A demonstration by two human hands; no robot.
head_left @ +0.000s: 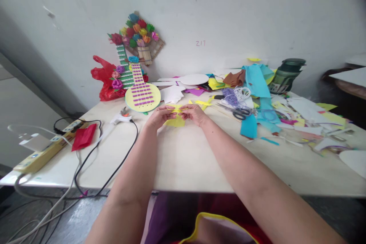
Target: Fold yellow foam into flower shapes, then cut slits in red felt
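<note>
Yellow paper point(177, 110) between left hand point(160, 116) and right hand point(195, 114), in each narrow pinching grip.

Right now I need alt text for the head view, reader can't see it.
A person's left hand and right hand pinch a yellow sheet between them over a pale table. To the left lie a white glue gun and yellow power strip; to the right, dark-handled scissors and colourful scraps.
</note>
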